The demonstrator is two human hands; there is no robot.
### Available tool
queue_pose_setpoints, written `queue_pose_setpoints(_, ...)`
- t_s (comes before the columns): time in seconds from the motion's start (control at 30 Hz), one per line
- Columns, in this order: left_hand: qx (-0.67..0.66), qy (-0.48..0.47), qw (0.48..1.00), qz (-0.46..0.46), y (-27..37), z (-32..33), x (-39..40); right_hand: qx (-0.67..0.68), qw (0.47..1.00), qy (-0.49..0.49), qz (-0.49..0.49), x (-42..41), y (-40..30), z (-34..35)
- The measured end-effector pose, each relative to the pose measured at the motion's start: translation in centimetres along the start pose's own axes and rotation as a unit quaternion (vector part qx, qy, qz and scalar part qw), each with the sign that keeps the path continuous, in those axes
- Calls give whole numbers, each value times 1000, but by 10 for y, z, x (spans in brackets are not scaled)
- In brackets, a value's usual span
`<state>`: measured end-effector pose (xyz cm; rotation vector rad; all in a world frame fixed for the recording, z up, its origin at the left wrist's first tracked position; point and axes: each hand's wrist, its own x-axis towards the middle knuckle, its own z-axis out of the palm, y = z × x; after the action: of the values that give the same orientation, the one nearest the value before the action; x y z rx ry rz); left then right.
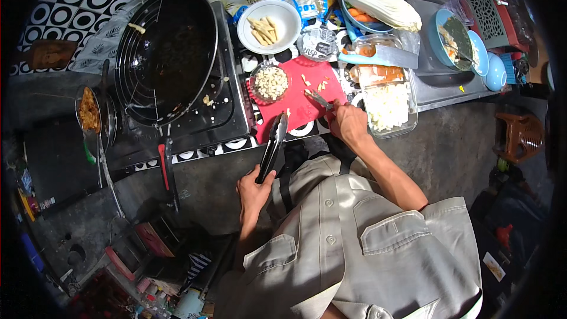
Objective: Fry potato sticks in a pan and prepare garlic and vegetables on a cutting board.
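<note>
My left hand (pixel 255 186) grips black-handled tongs (pixel 275 139), their metal tips over the near edge of a red cutting board (pixel 305 113). My right hand (pixel 350 122) holds what look like scissors (pixel 320 99) low over the board, a pale piece at their tip. Small cut pieces (pixel 322 85) lie scattered on the board. At its left, a glass bowl (pixel 268 96) is full of chopped pale pieces (pixel 271 81). Behind stands a white bowl (pixel 242 31) with whole baby corn (pixel 263 31). To the right, a glass container (pixel 414 124) holds chopped white vegetable (pixel 389 106).
A large black wok (pixel 177 62) sits on the stove (pixel 230 110) at left. A blue-handled knife (pixel 390 56) rests across containers at right. Farther back, a napa cabbage (pixel 383 6) lies on a blue bowl (pixel 350 15) with carrots. A strainer (pixel 88 113) holds fried food.
</note>
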<state>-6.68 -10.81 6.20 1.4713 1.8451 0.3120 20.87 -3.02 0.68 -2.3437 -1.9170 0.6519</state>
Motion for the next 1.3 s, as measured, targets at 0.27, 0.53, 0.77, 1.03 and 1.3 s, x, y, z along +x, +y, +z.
queue_pose_setpoints(0.27,7,-3,1000,28,1,5,9,37,998,-11,43,0,2,-34)
queue_pose_setpoints(0.53,-102,-44,994,8,-3,16,23,356,905,-219,85,-21,2,-12)
queue_pose_setpoints(0.77,-258,-141,953,-74,0,23,29,539,758,-332,155,-28,-6,16)
queue_pose_setpoints(1.03,-229,-193,949,-100,13,18,33,553,758,-314,147,-17,-9,28)
queue_pose_setpoints(1.3,-232,-193,944,-130,13,18,33,538,780,-294,130,-16,-11,30)
